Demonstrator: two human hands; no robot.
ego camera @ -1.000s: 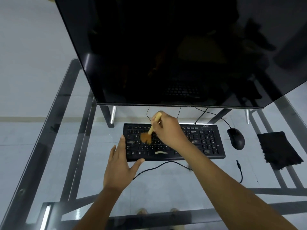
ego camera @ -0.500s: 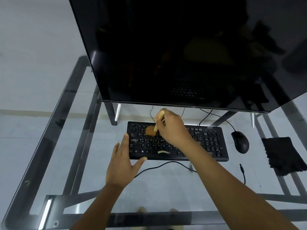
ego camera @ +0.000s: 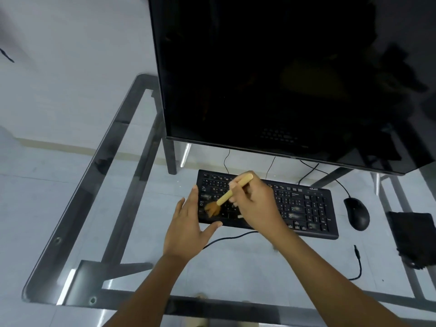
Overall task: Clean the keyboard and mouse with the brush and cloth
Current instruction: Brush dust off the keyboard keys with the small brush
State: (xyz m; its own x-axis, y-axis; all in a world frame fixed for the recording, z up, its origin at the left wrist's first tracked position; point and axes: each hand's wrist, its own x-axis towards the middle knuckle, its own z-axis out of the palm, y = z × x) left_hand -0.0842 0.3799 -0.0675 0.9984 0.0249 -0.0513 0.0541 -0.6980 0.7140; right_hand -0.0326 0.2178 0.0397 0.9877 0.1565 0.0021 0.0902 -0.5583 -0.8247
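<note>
A black keyboard lies on the glass desk below the monitor. My right hand grips a small brush by its pale wooden handle, and the brown bristles touch the keys at the keyboard's left end. My left hand lies flat with straight fingers against the keyboard's left edge, thumb at its front edge. A black mouse sits to the right of the keyboard. Further right, a black cloth lies on the desk.
A large dark monitor overhangs the back of the glass desk. Black cables run in front of the keyboard, and a loose cable end lies near the mouse. The desk's metal frame shows through the glass.
The brush bristles have swept from the upper key rows down toward the front left of the keyboard. My left hand stays at the keyboard's left edge. The camera has shifted left.
</note>
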